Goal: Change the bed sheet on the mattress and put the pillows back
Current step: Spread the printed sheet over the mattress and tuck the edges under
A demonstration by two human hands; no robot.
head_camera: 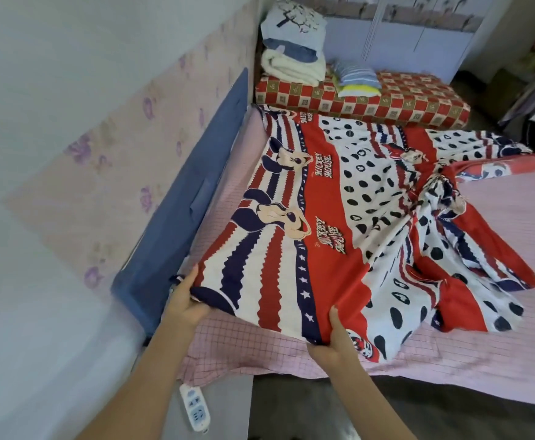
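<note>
A red, white and navy cartoon-print bed sheet point(339, 198) lies partly spread and bunched over the pink checked mattress point(497, 312). My left hand point(186, 300) grips the sheet's near-left corner by the blue headboard. My right hand point(336, 335) grips the sheet's near edge a little to the right. The sheet's right half is crumpled into a twisted knot near the bed's middle. A pillow point(294, 23) with a tree print rests on folded blankets at the far end, and a small striped pillow point(356, 77) lies beside them.
A blue padded headboard point(193, 198) runs along the wall on the left. A red checked mattress point(386, 100) lies beyond the bed, bearing the folded white blanket point(291, 68). A white power strip point(194, 408) rests on a grey surface below my left arm. Wardrobe doors stand behind.
</note>
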